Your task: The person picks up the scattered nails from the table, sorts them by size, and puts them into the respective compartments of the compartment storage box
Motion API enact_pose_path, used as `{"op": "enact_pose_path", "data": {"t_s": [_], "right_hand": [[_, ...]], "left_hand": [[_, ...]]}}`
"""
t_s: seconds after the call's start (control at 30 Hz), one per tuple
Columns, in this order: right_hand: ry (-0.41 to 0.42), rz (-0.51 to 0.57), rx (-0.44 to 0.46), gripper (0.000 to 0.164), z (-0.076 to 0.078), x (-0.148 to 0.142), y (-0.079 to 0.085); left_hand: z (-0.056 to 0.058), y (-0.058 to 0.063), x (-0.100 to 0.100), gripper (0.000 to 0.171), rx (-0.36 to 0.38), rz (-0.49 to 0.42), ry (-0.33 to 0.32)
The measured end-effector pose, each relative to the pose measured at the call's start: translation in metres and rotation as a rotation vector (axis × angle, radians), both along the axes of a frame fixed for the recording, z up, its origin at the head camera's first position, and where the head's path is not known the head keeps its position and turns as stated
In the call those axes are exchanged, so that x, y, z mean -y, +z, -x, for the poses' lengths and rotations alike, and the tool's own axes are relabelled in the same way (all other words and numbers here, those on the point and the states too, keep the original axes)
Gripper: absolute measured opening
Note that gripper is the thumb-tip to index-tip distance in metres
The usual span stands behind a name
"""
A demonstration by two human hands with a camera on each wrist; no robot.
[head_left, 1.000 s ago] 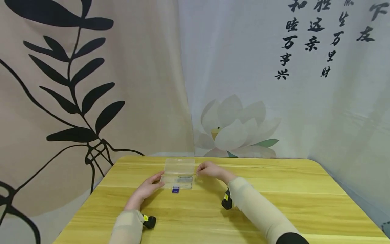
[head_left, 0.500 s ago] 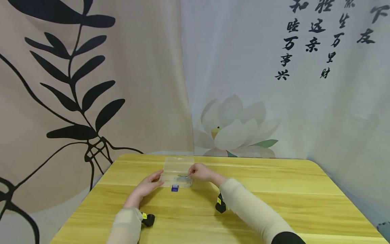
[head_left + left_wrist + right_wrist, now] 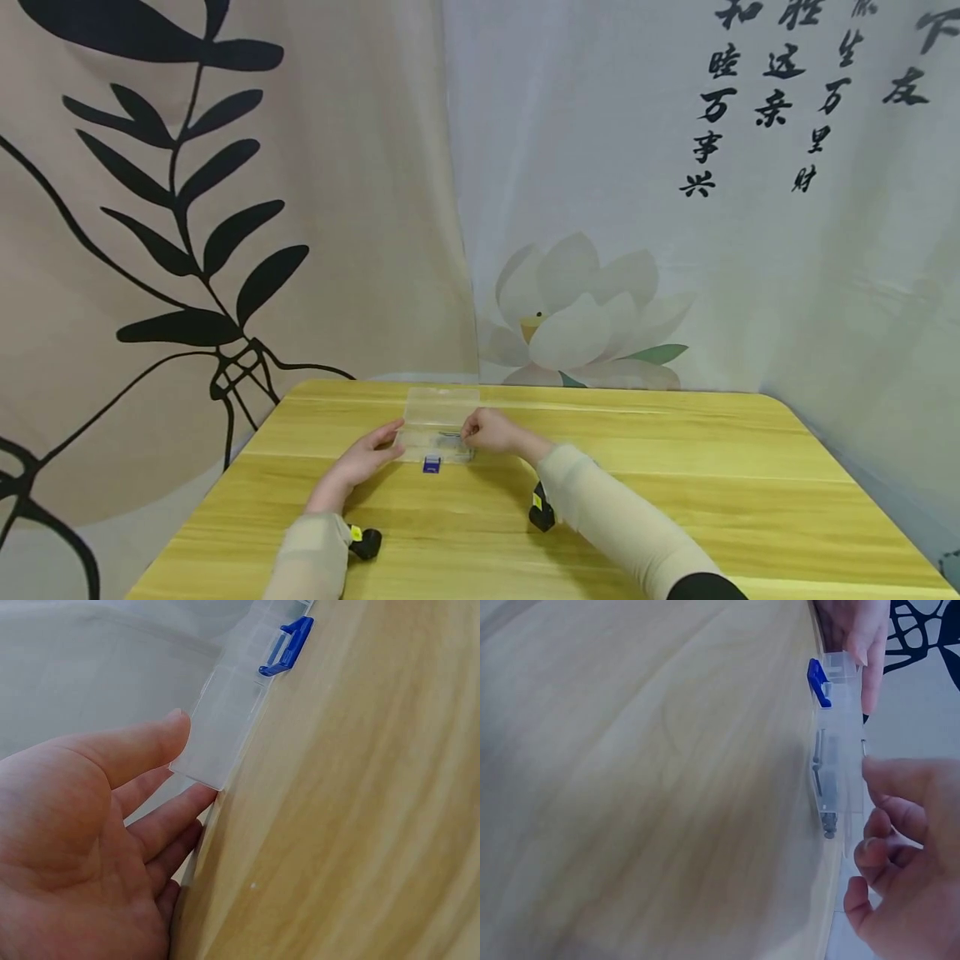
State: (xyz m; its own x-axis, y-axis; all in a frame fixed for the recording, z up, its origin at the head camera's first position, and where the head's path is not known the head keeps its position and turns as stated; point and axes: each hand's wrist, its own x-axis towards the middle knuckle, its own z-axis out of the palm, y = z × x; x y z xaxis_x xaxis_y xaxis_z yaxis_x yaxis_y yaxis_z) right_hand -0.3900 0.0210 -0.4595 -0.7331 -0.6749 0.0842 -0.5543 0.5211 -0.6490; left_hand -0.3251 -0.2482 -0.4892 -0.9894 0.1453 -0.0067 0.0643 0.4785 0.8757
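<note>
A clear plastic box (image 3: 418, 455) with its lid raised at the back stands on the table. Its blue latch (image 3: 431, 464) hangs at the front. My left hand (image 3: 367, 458) holds the box's left end, the thumb at the upper edge and the fingers against the end wall. Several grey screws (image 3: 818, 754) show through the box's clear wall in the right wrist view. Above the box's right part, my right hand (image 3: 491, 432) pinches a thin metal screw (image 3: 864, 747), mostly hidden by the fingertips. The other right fingers curl loosely.
The wooden table (image 3: 675, 500) extends in front and to the right of the box. Its back edge lies close behind the raised lid (image 3: 441, 407). A printed curtain (image 3: 360, 208) hangs behind. A black wrist camera (image 3: 366, 544) is strapped to each sleeve.
My right hand has moved left from beside the box to above its right part, then slightly lower. My left hand keeps its place at the box's left end.
</note>
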Motion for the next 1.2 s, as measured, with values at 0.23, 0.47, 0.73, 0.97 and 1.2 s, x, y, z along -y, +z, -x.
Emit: {"op": "enact_pose_path", "data": {"t_s": [0.23,0.47,0.73,0.97,1.2], "right_hand": [[0.013,0.014,-0.016,0.011,0.0,-0.004,0.001],[-0.012,0.054,-0.076,0.014,0.005,-0.024,0.01],[-0.104,0.077,-0.062,0.017,0.014,-0.063,0.012],[-0.221,0.076,-0.053,0.019,0.016,-0.107,0.014],[-0.273,0.032,-0.144,0.016,0.022,-0.144,0.012]], "left_hand": [[0.001,0.003,0.001,0.059,0.005,0.003,-0.014],[0.0,0.006,0.001,0.058,0.011,0.001,-0.012],[-0.001,0.006,0.006,0.058,0.013,0.018,-0.007],[0.001,0.007,0.011,0.058,-0.015,0.04,-0.006],[0.008,0.007,0.012,0.059,0.012,0.016,-0.01]]}}
